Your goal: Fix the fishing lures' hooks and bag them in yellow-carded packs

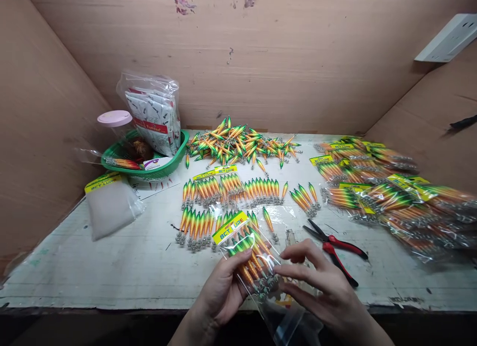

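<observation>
My left hand point(223, 291) grips a clear plastic bag of fishing lures point(255, 259), with the thumb across its front. The bag has a yellow "BCT LURE" header and holds several green-and-orange lures, hooks toward me; its clear lower end hangs past the table edge. At the bag's right side is my right hand point(322, 281), fingers apart and fingertips at the plastic. Whether they press on it I cannot tell. Just beyond the bag lie a row of loose lures point(196, 224) and a farther row point(263, 189), partly under other header bags point(225, 171).
Red-and-black pliers point(337, 246) lie right of my right hand. Filled lure bags point(421, 197) are heaped at the right. A lure pile point(238, 142) sits at the back. Left are a green basket point(164, 173) with packets and a cup, and a bag stack point(112, 207).
</observation>
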The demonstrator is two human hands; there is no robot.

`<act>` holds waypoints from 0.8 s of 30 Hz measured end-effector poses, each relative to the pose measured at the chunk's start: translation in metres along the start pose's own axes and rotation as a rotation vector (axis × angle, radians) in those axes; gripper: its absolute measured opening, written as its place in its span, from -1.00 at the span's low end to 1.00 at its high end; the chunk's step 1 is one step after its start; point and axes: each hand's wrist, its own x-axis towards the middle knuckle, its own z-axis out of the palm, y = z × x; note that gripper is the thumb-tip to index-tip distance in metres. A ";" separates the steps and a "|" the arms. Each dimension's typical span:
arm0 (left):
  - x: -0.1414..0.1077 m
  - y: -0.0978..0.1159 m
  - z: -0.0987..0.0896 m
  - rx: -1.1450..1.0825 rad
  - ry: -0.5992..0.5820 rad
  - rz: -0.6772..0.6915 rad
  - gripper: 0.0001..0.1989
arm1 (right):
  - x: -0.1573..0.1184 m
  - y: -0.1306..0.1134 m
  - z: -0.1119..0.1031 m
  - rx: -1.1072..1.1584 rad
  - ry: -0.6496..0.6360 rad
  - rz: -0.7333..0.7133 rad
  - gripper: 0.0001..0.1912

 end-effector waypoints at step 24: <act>-0.018 0.105 -0.060 0.541 0.426 0.664 -0.64 | 0.139 0.122 -0.003 -0.080 0.202 -0.155 -0.77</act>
